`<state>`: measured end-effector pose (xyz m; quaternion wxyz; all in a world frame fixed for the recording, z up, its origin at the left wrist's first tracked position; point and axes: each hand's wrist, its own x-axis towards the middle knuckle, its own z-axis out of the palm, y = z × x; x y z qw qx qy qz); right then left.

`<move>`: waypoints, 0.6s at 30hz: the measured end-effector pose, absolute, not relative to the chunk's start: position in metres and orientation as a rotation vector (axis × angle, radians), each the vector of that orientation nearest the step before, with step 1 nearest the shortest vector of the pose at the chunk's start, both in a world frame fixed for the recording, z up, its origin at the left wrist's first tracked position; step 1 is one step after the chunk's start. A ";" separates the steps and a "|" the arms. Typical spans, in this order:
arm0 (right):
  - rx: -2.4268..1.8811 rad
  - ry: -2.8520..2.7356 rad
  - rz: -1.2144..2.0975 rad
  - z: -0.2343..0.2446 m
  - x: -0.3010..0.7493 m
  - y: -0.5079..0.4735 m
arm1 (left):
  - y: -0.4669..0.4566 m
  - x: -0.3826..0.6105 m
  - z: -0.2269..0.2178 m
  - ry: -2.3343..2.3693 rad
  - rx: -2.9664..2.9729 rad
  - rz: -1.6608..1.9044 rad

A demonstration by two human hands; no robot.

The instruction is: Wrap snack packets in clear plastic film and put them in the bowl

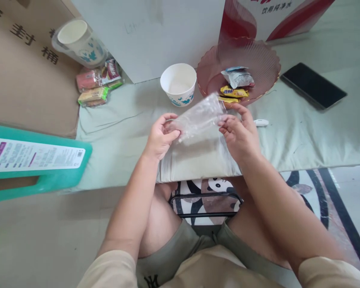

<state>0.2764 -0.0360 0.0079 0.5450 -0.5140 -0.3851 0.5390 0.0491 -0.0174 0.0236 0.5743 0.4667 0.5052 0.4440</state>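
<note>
A clear plastic bag (199,119) is stretched between my two hands above the cloth-covered table. My left hand (162,136) pinches its left end between thumb and fingers. At the other end, my right hand (240,130) grips the bag near its edge. Just beyond the bag stands a white paper bowl (179,84) with a blue-green leaf print, upright. Behind my right hand sits a pink ribbed plate (208,66) with a gold rim, bearing yellow snack packets (234,93) and a silvery-blue packet (238,77). A small white object (261,123) lies partly hidden beside my right hand.
A black phone (313,85) lies at the right. Wrapped paper bowls (81,44) and several snack packets (93,98) lie by a cardboard box (27,88) at the left. A teal container (63,176) stands at the left edge. A white and red carton (168,36) blocks the back.
</note>
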 end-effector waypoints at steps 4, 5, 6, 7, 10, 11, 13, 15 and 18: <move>-1.113 -0.945 1.469 0.011 0.263 -0.042 | -0.020 0.060 0.014 1.201 1.207 1.043; -1.098 -0.989 1.479 0.011 0.260 -0.043 | -0.021 0.063 0.013 1.190 1.269 1.000; -1.101 -1.036 1.448 0.011 0.258 -0.043 | -0.024 0.066 0.012 1.167 1.340 0.953; -1.123 -1.090 1.375 0.012 0.257 -0.044 | -0.026 0.067 0.011 1.137 1.425 0.912; -1.195 -1.331 0.961 0.017 0.261 -0.046 | -0.032 0.069 0.014 1.104 1.728 0.911; -1.199 -1.439 0.802 0.019 0.263 -0.048 | -0.033 0.069 0.016 1.138 1.826 0.955; -1.218 -1.642 0.548 0.022 0.266 -0.051 | -0.035 0.066 0.018 1.238 1.995 1.030; -1.286 -1.786 0.406 0.020 0.267 -0.054 | -0.034 0.062 0.018 1.264 2.130 0.992; -1.372 -1.946 0.351 0.007 0.266 -0.053 | -0.029 0.053 0.012 1.173 2.268 0.724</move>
